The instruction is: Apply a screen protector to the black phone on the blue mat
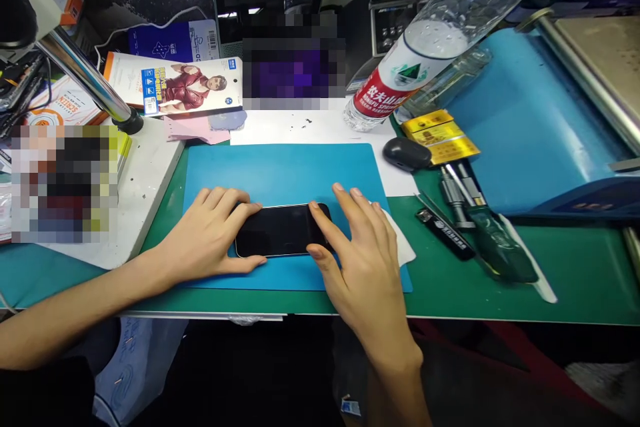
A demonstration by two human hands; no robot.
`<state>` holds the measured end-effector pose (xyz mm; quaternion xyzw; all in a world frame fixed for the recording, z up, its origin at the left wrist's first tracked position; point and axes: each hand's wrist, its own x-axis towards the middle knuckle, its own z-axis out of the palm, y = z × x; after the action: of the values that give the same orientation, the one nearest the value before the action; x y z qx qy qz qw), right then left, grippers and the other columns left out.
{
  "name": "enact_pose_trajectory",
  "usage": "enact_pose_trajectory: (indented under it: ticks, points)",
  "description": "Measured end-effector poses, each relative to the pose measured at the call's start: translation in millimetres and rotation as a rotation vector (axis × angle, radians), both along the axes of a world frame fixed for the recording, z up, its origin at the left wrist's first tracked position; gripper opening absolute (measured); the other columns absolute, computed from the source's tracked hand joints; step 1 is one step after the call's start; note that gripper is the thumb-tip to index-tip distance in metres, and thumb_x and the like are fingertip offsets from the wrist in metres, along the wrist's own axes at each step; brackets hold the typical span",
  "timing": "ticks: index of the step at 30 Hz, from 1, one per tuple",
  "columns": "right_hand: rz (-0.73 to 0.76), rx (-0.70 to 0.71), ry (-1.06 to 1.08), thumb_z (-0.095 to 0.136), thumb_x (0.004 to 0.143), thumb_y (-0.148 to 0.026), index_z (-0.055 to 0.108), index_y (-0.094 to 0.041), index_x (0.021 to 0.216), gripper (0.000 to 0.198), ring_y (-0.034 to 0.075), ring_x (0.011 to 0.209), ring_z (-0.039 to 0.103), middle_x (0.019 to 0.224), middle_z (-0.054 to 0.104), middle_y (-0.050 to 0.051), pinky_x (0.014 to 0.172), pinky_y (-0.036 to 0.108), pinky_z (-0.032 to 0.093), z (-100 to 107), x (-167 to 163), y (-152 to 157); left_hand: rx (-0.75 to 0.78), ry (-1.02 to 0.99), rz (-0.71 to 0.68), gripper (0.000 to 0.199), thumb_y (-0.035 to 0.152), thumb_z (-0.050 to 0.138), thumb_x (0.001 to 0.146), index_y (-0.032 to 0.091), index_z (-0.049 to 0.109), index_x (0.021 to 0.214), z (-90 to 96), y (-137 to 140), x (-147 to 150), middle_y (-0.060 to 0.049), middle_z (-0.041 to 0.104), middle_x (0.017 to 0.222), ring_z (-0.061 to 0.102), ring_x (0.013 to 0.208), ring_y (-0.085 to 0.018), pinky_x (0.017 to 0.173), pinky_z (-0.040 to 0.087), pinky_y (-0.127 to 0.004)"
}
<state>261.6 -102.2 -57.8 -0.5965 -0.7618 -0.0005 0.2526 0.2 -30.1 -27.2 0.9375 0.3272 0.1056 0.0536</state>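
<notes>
A black smartphone [275, 232] lies flat, screen up and dark, on a light blue mat [220, 167]. My left hand [210, 233] holds its left end, with the index finger at the far edge and the thumb along the near edge. At the right end, my right hand [363, 260] has its index finger by the far corner and its thumb by the near edge. The other fingers of that hand are stretched out past the phone. Under them a white cloth or sheet [403, 243] sticks out, partly hidden.
A large water bottle [385, 83] stands tilted behind the mat. To the right are a black mouse-shaped case [407, 153], a yellow box [440, 137], a black lighter-like item [445, 233], screwdrivers [455, 197] and a blue machine [550, 140]. A white slab [150, 180] and lamp post [90, 73] stand left.
</notes>
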Motion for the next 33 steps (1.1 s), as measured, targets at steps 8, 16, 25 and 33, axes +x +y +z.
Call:
enact_pose_trajectory:
  ticks: [8,16,25,33]
  points:
    - [-0.035,0.155,0.072,0.044,0.112,-0.049,0.075,-0.02,0.132,0.047,0.037,0.149,0.056,0.152,0.066,0.016,0.124,0.065,0.044,-2.7,2.3,-8.7,0.019,-0.001,0.0,0.07,0.067,0.062,0.1,0.009,0.059,0.138,1.2,-0.1,1.4,-0.019,0.067,0.126,0.06,0.106,-0.034,0.087,0.045,-0.047]
    - [0.013,0.177,0.04,0.048,0.111,-0.045,0.076,-0.014,0.13,0.046,0.037,0.145,0.06,0.145,0.07,0.02,0.124,0.062,0.045,-2.3,6.3,-24.2,0.019,0.002,-0.004,0.07,0.066,0.063,0.1,0.008,0.059,0.138,1.7,0.2,1.3,-0.019,0.066,0.125,0.06,0.106,-0.034,0.087,0.043,-0.045]
    - [0.017,0.25,0.083,0.05,0.112,-0.043,0.077,-0.017,0.126,0.041,0.033,0.135,0.067,0.134,0.075,0.015,0.117,0.056,0.054,-7.4,9.3,-30.9,0.034,0.019,-0.014,0.07,0.067,0.06,0.101,0.008,0.059,0.138,1.8,2.0,1.2,-0.02,0.066,0.126,0.06,0.107,-0.035,0.088,0.043,-0.046]
    - [-0.017,0.296,0.194,0.049,0.112,-0.037,0.079,-0.019,0.116,0.036,0.032,0.128,0.07,0.128,0.076,0.013,0.11,0.053,0.058,-8.8,7.3,-32.5,0.026,0.026,-0.01,0.07,0.067,0.059,0.102,0.008,0.058,0.139,1.7,1.5,1.3,-0.02,0.065,0.128,0.06,0.109,-0.035,0.088,0.043,-0.045]
